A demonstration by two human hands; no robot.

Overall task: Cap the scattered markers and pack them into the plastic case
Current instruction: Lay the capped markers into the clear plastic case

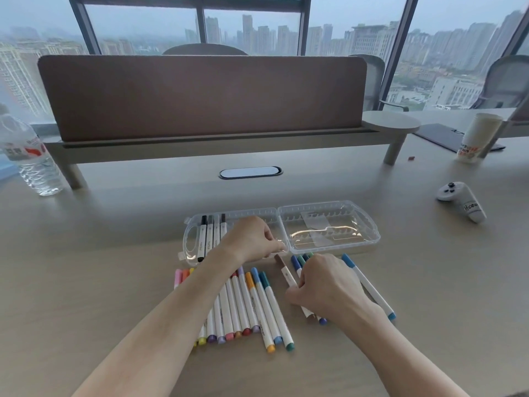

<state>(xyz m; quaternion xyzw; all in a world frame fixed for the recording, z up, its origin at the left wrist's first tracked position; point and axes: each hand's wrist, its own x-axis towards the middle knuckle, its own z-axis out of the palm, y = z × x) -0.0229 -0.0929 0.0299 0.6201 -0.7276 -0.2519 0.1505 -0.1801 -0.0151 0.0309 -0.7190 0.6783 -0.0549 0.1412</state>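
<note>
A clear plastic case [329,239] lies open on the desk, lid half to the right. Its left half holds several capped dark markers [210,236]. My left hand [252,239] rests over that left half, fingers pinched at the case's front edge; what it pinches I cannot make out. My right hand [326,287] grips a white marker with a brown cap [286,273] just in front of the case, over a few blue and green markers. A row of several coloured markers [249,308] lies under my left forearm. One blue marker [369,285] lies apart to the right.
A water bottle [31,156] stands far left. A brown divider panel [200,96] on a raised shelf crosses the back. A white game controller [461,200] and a paper cup [478,138] sit at the right, beside a dark laptop [438,133].
</note>
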